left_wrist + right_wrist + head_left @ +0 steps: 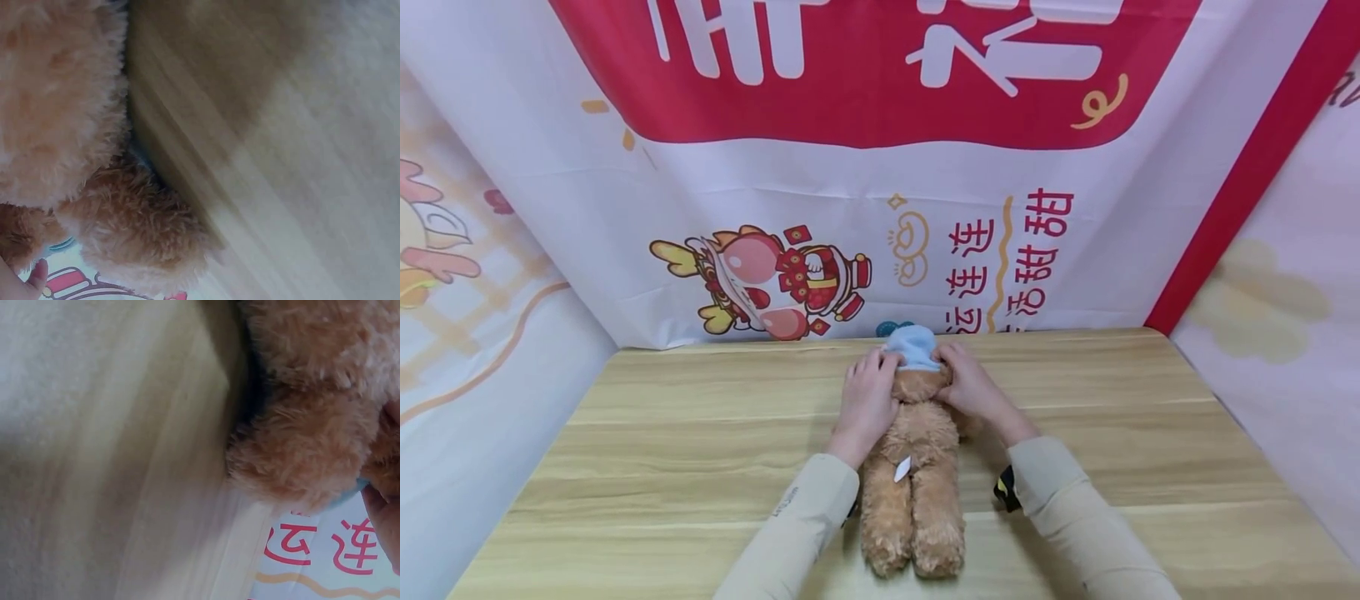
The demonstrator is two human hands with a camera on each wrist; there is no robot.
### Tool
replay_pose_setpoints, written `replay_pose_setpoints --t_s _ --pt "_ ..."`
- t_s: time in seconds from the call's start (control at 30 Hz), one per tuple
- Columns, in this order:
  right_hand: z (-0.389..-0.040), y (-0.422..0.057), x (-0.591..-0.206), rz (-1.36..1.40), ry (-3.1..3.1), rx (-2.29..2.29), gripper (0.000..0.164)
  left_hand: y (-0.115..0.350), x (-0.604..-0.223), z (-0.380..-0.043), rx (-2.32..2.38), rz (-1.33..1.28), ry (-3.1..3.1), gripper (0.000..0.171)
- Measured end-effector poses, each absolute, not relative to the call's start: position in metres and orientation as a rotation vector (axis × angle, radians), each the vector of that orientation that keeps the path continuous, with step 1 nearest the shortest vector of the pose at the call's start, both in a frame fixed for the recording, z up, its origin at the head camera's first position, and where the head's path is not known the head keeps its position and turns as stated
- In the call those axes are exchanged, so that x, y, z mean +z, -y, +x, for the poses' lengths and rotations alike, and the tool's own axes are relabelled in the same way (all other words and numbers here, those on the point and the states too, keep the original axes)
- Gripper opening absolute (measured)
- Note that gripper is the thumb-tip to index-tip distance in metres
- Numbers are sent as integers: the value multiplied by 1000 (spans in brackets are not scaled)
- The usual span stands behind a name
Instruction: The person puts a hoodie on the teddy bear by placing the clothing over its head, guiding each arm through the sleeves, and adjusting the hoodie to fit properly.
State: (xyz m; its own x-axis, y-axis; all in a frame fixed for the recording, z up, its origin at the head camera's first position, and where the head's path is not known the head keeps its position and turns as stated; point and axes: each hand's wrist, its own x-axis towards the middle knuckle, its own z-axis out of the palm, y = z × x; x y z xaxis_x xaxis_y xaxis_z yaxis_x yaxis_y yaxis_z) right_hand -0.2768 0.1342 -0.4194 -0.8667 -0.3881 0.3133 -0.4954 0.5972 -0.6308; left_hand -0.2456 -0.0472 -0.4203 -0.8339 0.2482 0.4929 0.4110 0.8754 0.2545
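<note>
Beige cloth sleeves (790, 521) frame a brown, shaggy plush toy (921, 437) lying on a wood-grain table (700, 454) (head view), the left hand (867, 400) and right hand (976, 387) pinching its soft pale-blue cap (913, 345) at opposite sides, presumably to keep the rim even. Left wrist: rounded, tufted fur (56, 106), grip not discernible; right wrist: stubby furry limb (306, 447), fingers (386, 522) beside blue fabric.

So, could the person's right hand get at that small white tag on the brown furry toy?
Probably yes: the white tag lies uncovered on the brown furry toy, but the right hand would likely have to let go of the light-blue cloth cap.
</note>
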Motion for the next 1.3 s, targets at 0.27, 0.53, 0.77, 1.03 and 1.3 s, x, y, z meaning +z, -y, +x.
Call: replay_pose_setpoints --t_s 0.27,0.53,0.77,1.03,1.3 --pt "-271 -123 -422 743 2524 876 33 49 -422 -249 -455 -545 2555 47" --pt "-265 -117 -420 654 2553 804 34 49 -419 -248 -393 -508 2639 47" --pt "-265 -118 -419 590 2627 869 44 52 -423 -247 -393 -554 2515 40" --pt "-263 -116 -423 634 2586 822 43 70 -399 -247 -661 -748 2821 49" --pt "-265 -120 -425 688 2500 834 40 73 -398 -253 -607 -827 2831 40"
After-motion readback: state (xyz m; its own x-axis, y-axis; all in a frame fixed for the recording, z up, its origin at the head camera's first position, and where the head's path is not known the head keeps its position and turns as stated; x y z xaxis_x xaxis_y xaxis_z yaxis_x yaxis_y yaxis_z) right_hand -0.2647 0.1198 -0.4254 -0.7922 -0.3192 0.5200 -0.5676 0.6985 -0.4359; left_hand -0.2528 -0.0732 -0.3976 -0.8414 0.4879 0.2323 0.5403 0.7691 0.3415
